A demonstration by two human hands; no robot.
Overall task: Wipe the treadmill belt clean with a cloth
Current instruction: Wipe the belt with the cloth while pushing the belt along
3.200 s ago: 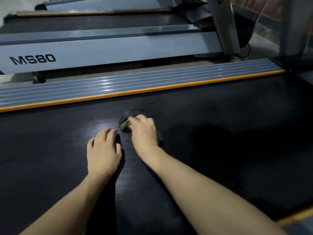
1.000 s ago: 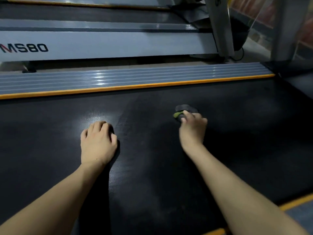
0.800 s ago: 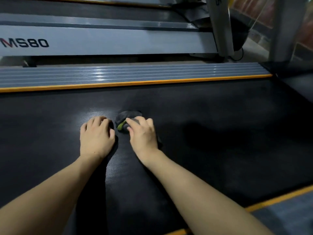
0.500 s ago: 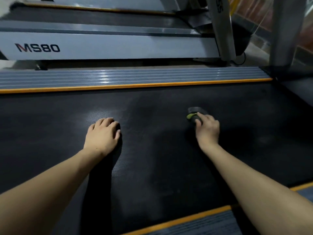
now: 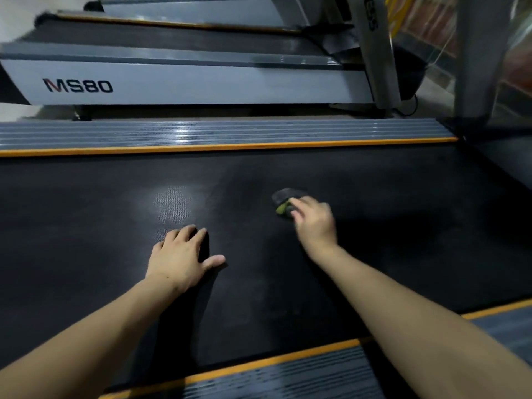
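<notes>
A small, bunched dark cloth (image 5: 285, 199) with a yellow-green patch lies mid-belt (image 5: 374, 214). The right hand (image 5: 315, 223) presses it, grip curled over it; the left hand (image 5: 180, 259) rests flat, fingers spread.

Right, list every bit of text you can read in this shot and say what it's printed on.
"MS80": on the grey side panel of the neighbouring treadmill, dark letters with a red stroke in the M.
Vertical lettering on that treadmill's upright post: cut off and blurred, not readable.
No text shows on the treadmill belt, the side rails or the cloth.
</notes>
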